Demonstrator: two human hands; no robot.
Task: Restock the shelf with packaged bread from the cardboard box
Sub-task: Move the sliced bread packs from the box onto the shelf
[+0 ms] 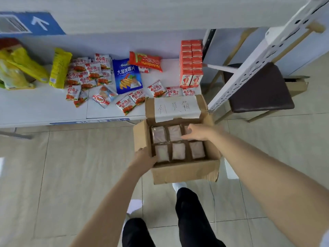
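An open cardboard box (185, 172) sits on the tiled floor in front of a low white shelf (44, 107). Inside it lie several clear-wrapped bread packs (178, 151) in two rows. My left hand (144, 158) grips the box's near left corner. My right hand (197, 131) reaches into the box over the far right pack, fingers spread and touching the packs; it hides that pack. A white label with handwriting covers the box's far flap (176, 107).
The shelf holds several red snack packets (89, 75), a blue chip bag (128, 75), a red bag (146, 62), yellow bags (59, 67) and stacked orange cartons (191, 65). A white perforated upright (249, 59) and a dark-seated chair (258, 90) stand right. My legs (192, 214) are below.
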